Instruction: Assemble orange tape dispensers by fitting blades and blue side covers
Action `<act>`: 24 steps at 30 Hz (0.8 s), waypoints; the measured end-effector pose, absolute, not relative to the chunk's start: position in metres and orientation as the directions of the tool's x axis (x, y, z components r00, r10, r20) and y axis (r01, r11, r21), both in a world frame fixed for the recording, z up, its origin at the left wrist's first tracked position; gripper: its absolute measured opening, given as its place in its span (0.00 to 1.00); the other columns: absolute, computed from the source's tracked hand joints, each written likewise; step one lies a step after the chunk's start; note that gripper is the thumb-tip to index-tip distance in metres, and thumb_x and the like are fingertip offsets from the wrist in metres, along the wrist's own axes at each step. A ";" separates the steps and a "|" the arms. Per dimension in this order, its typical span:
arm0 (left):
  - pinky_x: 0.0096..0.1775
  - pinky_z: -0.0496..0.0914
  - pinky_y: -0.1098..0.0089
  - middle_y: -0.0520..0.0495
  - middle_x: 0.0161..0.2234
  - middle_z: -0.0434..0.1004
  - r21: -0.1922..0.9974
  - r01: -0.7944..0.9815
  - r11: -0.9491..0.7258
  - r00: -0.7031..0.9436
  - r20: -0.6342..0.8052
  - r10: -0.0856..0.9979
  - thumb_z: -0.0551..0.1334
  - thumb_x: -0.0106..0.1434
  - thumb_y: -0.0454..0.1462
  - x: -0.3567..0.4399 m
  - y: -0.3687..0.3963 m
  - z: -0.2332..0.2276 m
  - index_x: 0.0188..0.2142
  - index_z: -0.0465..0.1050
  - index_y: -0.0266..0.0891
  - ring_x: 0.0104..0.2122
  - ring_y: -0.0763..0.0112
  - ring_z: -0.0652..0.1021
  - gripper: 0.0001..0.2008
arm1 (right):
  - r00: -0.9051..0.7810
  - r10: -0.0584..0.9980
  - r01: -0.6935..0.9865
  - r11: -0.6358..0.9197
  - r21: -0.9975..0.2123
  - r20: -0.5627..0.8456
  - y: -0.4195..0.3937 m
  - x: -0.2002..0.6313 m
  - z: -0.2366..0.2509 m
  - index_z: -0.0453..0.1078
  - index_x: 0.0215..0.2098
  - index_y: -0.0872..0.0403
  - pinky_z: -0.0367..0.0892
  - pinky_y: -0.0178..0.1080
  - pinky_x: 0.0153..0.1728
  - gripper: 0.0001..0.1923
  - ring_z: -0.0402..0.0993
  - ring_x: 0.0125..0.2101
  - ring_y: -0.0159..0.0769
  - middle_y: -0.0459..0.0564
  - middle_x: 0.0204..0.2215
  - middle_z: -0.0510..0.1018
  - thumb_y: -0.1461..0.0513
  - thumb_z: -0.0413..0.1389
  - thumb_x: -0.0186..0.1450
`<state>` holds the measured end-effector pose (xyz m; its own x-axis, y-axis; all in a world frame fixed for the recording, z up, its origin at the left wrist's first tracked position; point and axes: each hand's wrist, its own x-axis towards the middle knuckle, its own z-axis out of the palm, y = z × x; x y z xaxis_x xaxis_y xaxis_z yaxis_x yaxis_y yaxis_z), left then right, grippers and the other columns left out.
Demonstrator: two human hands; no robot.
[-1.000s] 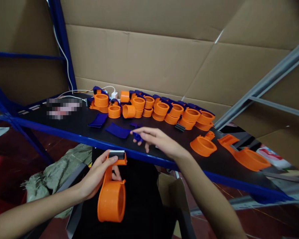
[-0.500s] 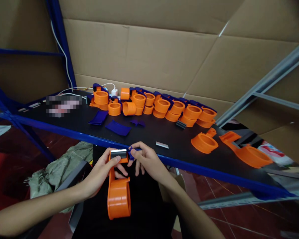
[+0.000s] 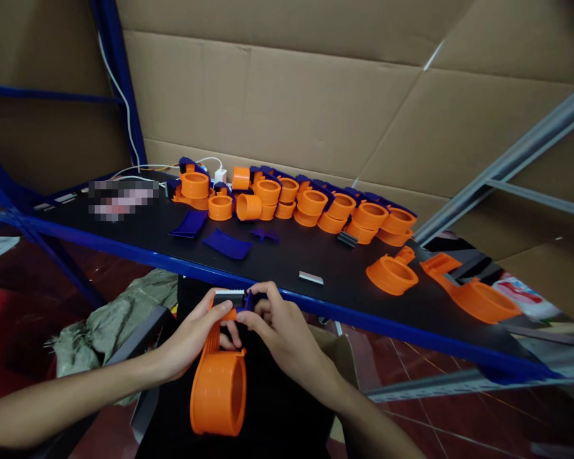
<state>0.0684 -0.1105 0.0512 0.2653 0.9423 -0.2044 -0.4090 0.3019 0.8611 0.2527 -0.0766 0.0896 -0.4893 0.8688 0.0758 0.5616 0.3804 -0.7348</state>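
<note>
Over my lap, my left hand (image 3: pixel 198 328) grips an orange tape dispenser (image 3: pixel 219 389) by its upper end, thumb pressed on a black piece with a toothed metal blade (image 3: pixel 229 294). The dispenser's round hub hangs below. My right hand (image 3: pixel 280 328) pinches a small blue plastic part (image 3: pixel 249 301) between thumb and fingertips. That part is at the right end of the dispenser's head, beside the blade; its exact fit is hidden by my fingers.
Several orange dispensers (image 3: pixel 310 201) with blue parts stand in a row along the back of the black shelf (image 3: pixel 287 264). Loose blue plates (image 3: pixel 227 244), a blade strip (image 3: pixel 310 278) and two orange bodies (image 3: pixel 392 274) lie nearer. A blue rail (image 3: pixel 363 322) edges the shelf.
My right hand has brought the blue part leftward against the dispenser's head and its fingers have curled in. The dispenser's hub has swung slightly left and down.
</note>
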 end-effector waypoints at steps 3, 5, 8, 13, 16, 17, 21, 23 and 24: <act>0.35 0.74 0.70 0.52 0.28 0.78 0.892 -0.382 0.241 0.263 -0.145 0.954 0.61 0.68 0.46 0.068 -0.113 0.051 0.50 0.64 0.43 0.27 0.70 0.80 0.16 | -0.490 0.866 0.570 0.406 -0.714 0.102 -0.082 0.253 0.093 0.60 0.53 0.52 0.60 0.34 0.29 0.19 0.73 0.26 0.33 0.42 0.26 0.77 0.51 0.54 0.70; 0.35 0.74 0.70 0.53 0.28 0.78 0.892 -0.394 0.222 0.282 -0.113 0.953 0.61 0.68 0.45 0.067 -0.114 0.051 0.51 0.64 0.43 0.27 0.71 0.80 0.16 | -0.488 0.865 0.582 0.420 -0.697 0.113 -0.085 0.254 0.094 0.61 0.52 0.51 0.60 0.34 0.28 0.20 0.73 0.26 0.33 0.42 0.26 0.77 0.50 0.55 0.69; 0.35 0.74 0.70 0.53 0.27 0.78 0.910 -0.370 0.187 0.307 -0.070 0.949 0.63 0.66 0.43 0.066 -0.115 0.050 0.51 0.65 0.42 0.27 0.70 0.79 0.17 | -0.505 0.856 0.595 0.438 -0.674 0.111 -0.088 0.255 0.095 0.60 0.50 0.51 0.60 0.35 0.28 0.19 0.74 0.27 0.35 0.43 0.27 0.78 0.49 0.55 0.69; 0.34 0.74 0.69 0.55 0.25 0.76 0.947 -0.303 0.107 0.248 -0.030 0.968 0.65 0.64 0.43 0.067 -0.113 0.045 0.46 0.67 0.42 0.24 0.71 0.77 0.15 | -0.523 0.845 0.622 0.466 -0.630 0.108 -0.089 0.255 0.096 0.60 0.47 0.52 0.60 0.35 0.28 0.19 0.75 0.27 0.35 0.45 0.29 0.79 0.48 0.56 0.68; 0.35 0.74 0.68 0.55 0.27 0.75 0.953 -0.292 0.077 0.242 -0.004 0.970 0.64 0.65 0.43 0.069 -0.114 0.045 0.48 0.65 0.43 0.25 0.71 0.77 0.15 | -0.535 0.835 0.633 0.498 -0.593 0.130 -0.090 0.255 0.100 0.61 0.45 0.51 0.59 0.35 0.27 0.21 0.75 0.26 0.35 0.44 0.30 0.79 0.46 0.58 0.67; 0.35 0.74 0.68 0.55 0.28 0.75 0.957 -0.282 0.067 0.241 0.003 0.970 0.64 0.66 0.43 0.069 -0.115 0.046 0.49 0.65 0.43 0.25 0.71 0.77 0.15 | -0.542 0.829 0.633 0.511 -0.582 0.139 -0.091 0.255 0.102 0.61 0.45 0.51 0.59 0.35 0.27 0.21 0.75 0.26 0.35 0.44 0.30 0.80 0.46 0.58 0.66; 0.38 0.74 0.67 0.52 0.36 0.75 0.975 -0.220 0.042 0.265 0.018 0.964 0.63 0.67 0.42 0.063 -0.118 0.048 0.51 0.64 0.45 0.29 0.70 0.79 0.15 | -0.550 0.814 0.647 0.557 -0.521 0.188 -0.098 0.255 0.104 0.61 0.47 0.52 0.60 0.36 0.28 0.20 0.78 0.28 0.38 0.47 0.32 0.81 0.46 0.55 0.69; 0.43 0.73 0.64 0.50 0.40 0.76 0.975 -0.216 0.052 0.325 0.021 0.946 0.62 0.68 0.41 0.056 -0.119 0.048 0.55 0.62 0.47 0.33 0.67 0.81 0.18 | -0.558 0.802 0.656 0.583 -0.479 0.211 -0.101 0.256 0.103 0.62 0.47 0.53 0.60 0.37 0.28 0.20 0.79 0.29 0.40 0.49 0.33 0.81 0.46 0.53 0.70; 0.47 0.72 0.61 0.48 0.43 0.77 0.969 -0.236 0.075 0.369 0.018 0.929 0.61 0.68 0.41 0.053 -0.119 0.047 0.57 0.62 0.47 0.36 0.64 0.82 0.19 | -0.565 0.795 0.660 0.595 -0.459 0.219 -0.102 0.256 0.103 0.62 0.47 0.53 0.60 0.37 0.28 0.20 0.79 0.30 0.41 0.50 0.33 0.81 0.46 0.52 0.70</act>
